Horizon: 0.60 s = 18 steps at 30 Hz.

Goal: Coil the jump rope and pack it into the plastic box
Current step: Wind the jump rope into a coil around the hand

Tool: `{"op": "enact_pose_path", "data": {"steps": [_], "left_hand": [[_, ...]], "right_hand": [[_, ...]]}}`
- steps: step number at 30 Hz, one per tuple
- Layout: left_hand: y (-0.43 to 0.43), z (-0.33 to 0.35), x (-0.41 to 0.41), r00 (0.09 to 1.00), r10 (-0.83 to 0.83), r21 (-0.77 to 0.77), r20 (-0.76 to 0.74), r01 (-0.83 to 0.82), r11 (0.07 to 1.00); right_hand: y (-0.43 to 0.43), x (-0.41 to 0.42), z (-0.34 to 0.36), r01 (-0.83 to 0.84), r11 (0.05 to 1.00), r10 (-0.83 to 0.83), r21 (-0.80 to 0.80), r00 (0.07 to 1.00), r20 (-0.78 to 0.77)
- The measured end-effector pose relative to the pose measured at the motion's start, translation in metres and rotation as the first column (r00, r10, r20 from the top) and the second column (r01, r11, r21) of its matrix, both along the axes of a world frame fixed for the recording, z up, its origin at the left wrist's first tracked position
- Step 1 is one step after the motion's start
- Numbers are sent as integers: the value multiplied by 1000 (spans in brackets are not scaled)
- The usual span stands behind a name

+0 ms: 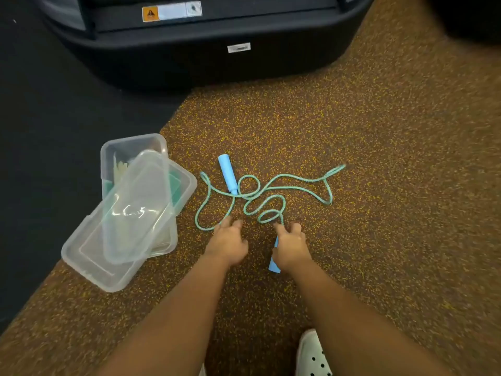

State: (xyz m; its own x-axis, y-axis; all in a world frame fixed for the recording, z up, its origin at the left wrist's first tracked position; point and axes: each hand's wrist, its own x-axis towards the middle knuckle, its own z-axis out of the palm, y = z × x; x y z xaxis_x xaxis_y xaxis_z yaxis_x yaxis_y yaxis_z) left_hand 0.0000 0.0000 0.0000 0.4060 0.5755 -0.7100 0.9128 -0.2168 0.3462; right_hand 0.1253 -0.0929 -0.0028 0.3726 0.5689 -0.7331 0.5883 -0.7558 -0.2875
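Observation:
A teal jump rope (267, 189) lies in loose tangled loops on the speckled brown floor. One light-blue handle (227, 173) rests free at the upper left of the tangle. My right hand (291, 245) is closed around the other blue handle (273, 264), whose end sticks out below my palm. My left hand (229, 242) hovers with fingers spread, its fingertips touching the rope's near-left loop. A clear plastic box (92, 264) sits to the left, with a clear lid (135, 207) lying across it.
A second clear box (130, 147) holding greenish items lies behind the first. A large black machine base (206, 47) stands at the top. Black flooring (40, 131) covers the left side. A white perforated shoe (311, 354) shows at the bottom.

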Motion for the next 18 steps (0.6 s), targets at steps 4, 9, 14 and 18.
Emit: {"op": "enact_pose_path", "data": {"steps": [4,9,14,18], "left_hand": [[-2,-12,-6,997,-11,-72,-75,6,997],[-6,-24,-13,993,-29,-88,-117,18,996],[-3,-26,-12,999,30,55,-35,-28,998],[5,-29,-10,998,51,108,-30,-47,993]], "right_hand": [[-6,-7,-9,-21,999,20,-45,999,-29],[-4,-14,-21,-56,998,56,-31,998,-7],[4,-10,-28,-80,997,80,-4,996,36],[10,-4,-33,-14,1000,14,-5,1000,-25]]}}
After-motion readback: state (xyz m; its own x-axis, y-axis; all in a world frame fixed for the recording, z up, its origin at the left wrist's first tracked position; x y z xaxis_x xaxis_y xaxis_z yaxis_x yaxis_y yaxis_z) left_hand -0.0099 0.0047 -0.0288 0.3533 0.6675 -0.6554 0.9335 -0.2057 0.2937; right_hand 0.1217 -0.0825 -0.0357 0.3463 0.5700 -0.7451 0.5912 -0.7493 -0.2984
